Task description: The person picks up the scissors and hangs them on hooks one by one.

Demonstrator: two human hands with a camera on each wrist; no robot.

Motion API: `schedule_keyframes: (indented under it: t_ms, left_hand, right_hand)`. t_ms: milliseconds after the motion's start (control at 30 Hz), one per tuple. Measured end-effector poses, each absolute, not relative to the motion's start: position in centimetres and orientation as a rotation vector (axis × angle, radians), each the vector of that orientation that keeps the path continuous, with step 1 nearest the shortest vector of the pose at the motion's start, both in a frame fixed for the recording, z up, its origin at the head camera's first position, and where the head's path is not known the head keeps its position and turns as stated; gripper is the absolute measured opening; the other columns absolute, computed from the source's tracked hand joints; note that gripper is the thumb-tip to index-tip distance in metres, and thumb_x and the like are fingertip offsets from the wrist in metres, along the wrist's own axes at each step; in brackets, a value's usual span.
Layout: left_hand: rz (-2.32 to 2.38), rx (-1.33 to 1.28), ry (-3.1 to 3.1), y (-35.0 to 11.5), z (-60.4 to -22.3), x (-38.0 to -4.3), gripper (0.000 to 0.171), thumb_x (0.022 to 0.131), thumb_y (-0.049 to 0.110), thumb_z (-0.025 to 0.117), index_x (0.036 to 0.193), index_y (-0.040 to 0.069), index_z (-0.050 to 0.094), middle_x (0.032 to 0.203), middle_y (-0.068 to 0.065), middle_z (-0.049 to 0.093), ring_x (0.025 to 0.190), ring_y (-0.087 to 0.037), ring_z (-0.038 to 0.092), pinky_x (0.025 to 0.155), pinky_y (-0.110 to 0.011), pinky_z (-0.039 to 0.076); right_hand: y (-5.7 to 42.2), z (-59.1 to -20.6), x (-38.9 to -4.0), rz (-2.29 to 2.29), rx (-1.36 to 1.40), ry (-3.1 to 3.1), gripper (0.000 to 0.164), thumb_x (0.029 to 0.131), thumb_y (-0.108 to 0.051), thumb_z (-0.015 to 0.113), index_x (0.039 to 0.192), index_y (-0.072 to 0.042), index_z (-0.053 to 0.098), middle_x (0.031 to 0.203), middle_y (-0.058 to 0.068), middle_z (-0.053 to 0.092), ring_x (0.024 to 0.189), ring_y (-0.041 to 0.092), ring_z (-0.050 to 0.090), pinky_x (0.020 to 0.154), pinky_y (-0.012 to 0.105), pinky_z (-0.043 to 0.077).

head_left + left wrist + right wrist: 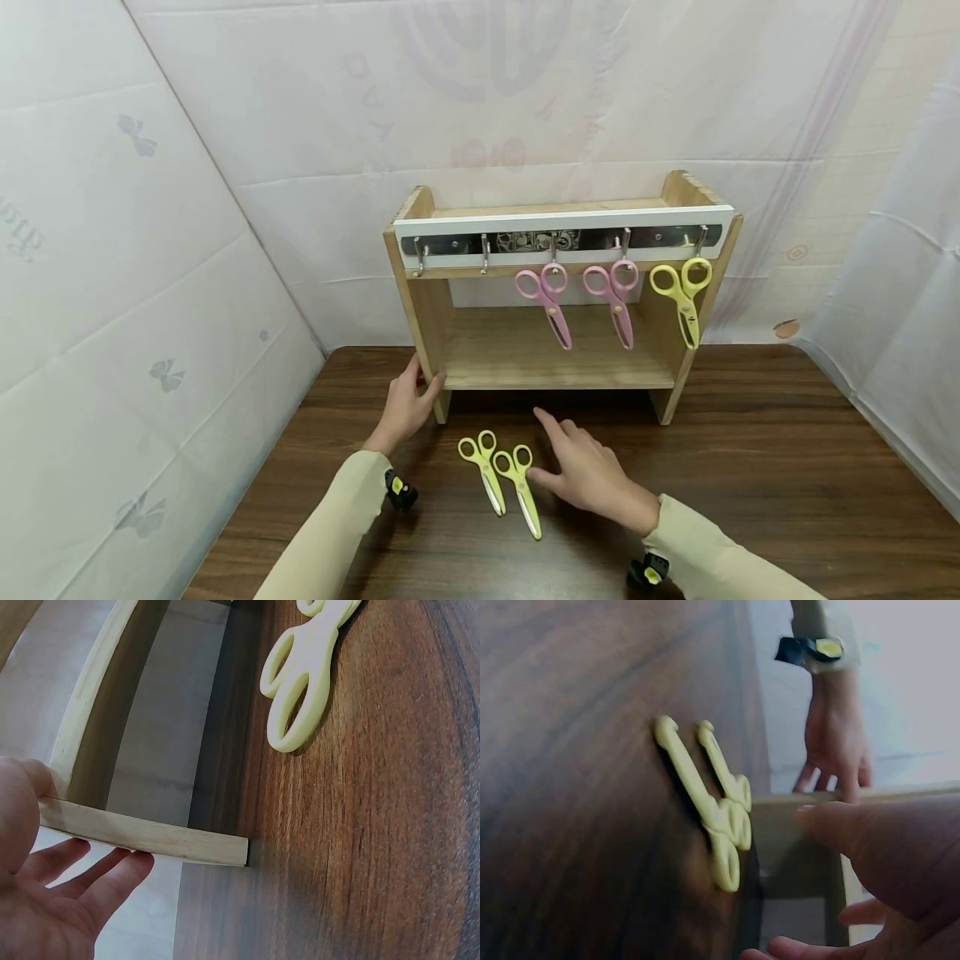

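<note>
My left hand (pixel 405 407) holds the left side panel of a small wooden shelf (pixel 558 354), its thumb on the front edge and the other fingers along the outer face. Two pairs of yellow scissors lie side by side on the table, blades toward me: the left pair (pixel 483 471) and the right pair (pixel 521 490). Close by the right pair's handles hovers my right hand (pixel 588 473), fingers extended and holding nothing. In the left wrist view, fingertips (pixel 135 862) touch the panel's outside, and one pair's yellow handles (pixel 304 697) show above.
Hooks on the shelf's white front rail (pixel 480 225) bear two pink pairs of scissors (pixel 551 304) and one yellow pair (pixel 682 296). The two leftmost hooks (pixel 485 252) carry nothing. Pale cloth walls (pixel 315 142) stand behind and beside the brown table (pixel 780 450).
</note>
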State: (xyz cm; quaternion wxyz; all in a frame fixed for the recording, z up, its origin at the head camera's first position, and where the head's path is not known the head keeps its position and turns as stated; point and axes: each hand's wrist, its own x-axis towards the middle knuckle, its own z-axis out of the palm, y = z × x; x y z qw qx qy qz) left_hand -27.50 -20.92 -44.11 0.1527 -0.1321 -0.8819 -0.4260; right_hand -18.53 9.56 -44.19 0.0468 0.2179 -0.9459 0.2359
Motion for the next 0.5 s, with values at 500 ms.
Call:
schedule_keyframes:
  t_ms: [500]
  left_hand:
    - [-1.204,-0.391,-2.522,-21.0,-44.2,-27.6,0.051,0.107,0.025,0.058,0.152,0.005,0.043,0.131,-0.027,0.063,0.118,-0.041,0.065,0.086,-0.051,0.061]
  right_hand:
    - [8.1,-45.8,-16.4,0.581,0.836,-2.978,0.063,0.085,-0.049,0.083,0.129,-0.011,0.056,0.101,0.009,0.063,0.085,0.028,0.064,0.05,0.038,0.048]
